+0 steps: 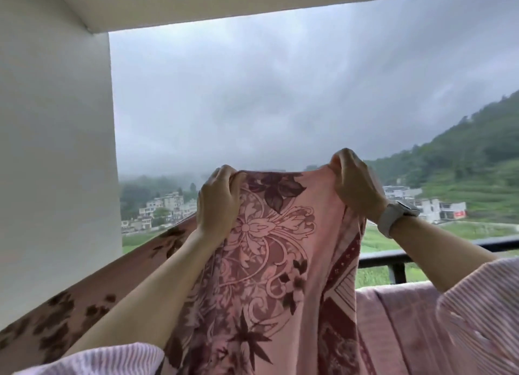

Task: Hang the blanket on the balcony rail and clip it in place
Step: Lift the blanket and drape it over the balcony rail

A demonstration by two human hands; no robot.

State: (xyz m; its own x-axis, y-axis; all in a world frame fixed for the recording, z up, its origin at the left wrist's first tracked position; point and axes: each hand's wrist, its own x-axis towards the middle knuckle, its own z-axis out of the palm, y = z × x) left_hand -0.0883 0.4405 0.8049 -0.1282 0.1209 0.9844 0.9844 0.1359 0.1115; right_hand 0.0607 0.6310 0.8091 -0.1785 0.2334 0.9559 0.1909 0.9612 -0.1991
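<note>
A pink blanket (280, 262) with a dark maroon flower pattern hangs in front of me, lifted high by its top edge. My left hand (217, 203) grips that edge on the left, and my right hand (355, 185), with a white watch on the wrist, grips it on the right. Part of the blanket trails down to the left toward the wall. The black balcony rail (421, 252) runs behind and below my right arm; the blanket hides its left stretch. No clip is in view.
A white wall (56, 150) stands close on the left under a white ceiling edge. Another pink cloth (398, 318) lies draped at the lower right by the rail. Beyond the rail are fields, houses, a green hillside and grey sky.
</note>
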